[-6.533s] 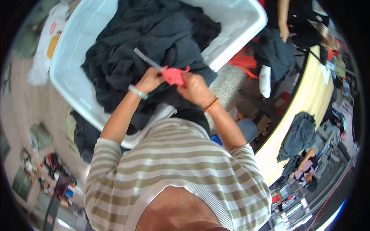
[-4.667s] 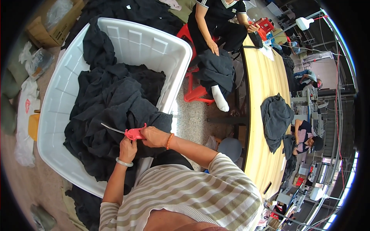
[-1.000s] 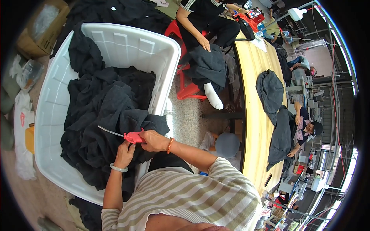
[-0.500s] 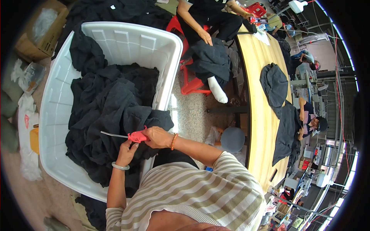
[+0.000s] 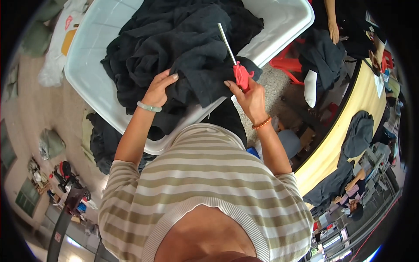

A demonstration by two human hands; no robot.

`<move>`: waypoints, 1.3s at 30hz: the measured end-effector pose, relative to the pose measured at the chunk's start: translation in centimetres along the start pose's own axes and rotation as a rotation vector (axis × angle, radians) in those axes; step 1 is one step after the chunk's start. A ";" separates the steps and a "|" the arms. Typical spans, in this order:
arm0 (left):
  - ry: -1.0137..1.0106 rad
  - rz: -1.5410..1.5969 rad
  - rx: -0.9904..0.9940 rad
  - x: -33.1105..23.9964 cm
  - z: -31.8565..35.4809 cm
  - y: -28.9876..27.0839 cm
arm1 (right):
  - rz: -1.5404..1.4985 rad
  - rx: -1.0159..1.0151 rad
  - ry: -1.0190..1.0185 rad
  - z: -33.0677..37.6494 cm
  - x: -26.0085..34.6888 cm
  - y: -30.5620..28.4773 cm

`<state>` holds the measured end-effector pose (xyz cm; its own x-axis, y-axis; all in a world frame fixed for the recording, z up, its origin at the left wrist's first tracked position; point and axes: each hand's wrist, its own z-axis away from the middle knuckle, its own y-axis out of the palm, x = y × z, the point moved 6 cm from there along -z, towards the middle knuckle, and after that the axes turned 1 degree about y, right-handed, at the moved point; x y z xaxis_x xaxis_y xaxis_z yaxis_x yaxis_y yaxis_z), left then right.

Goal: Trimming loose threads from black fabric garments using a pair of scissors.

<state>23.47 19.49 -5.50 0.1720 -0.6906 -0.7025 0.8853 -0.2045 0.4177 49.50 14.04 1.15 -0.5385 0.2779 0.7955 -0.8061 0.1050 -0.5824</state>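
Observation:
My right hand (image 5: 252, 98) is wrapped round the red handle of a tool (image 5: 243, 75) with a long, thin metal rod, which points up and away over the cloth. What kind of tool it is, I cannot make out. My left hand (image 5: 160, 89) is at the near edge of the heaped black cloth (image 5: 187, 56), its thumb and fingers pinched together on a fold. That heap fills much of a large white plastic bin (image 5: 89, 72), and some cloth hangs over the bin's near right edge. Between my hands lies a spread of the cloth.
To the right is a long wooden-topped table (image 5: 329, 155) with dark cloth (image 5: 358, 131) on it. A seated person's hand (image 5: 334, 34) rests on dark cloth beside a red stool (image 5: 286, 65). A round grey stool (image 5: 288, 142) stands by my right arm. More dark cloth (image 5: 102, 139) lies left of the bin.
My left hand has come off the red tool and moved to the cloth. The right hand has carried the tool rightward, its rod now pointing up. My view has turned, shifting the bin upward.

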 end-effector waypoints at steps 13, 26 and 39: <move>-0.025 0.160 0.151 -1.2 6.0 1.8 | -0.099 0.152 -0.193 -0.4 1.2 5.9; 0.805 -1.245 -0.328 -2.6 2.7 3.5 | -0.116 0.360 -0.073 -1.8 -1.3 8.1; 0.561 -1.293 -0.124 -0.7 -5.6 1.1 | -0.150 0.286 -0.232 -1.7 1.5 6.3</move>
<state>26.77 23.62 -7.83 -0.6572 0.3034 -0.6900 0.5753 -0.3895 -0.7192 44.01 16.69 -1.64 -0.4239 0.0527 0.9042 -0.8984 -0.1507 -0.4125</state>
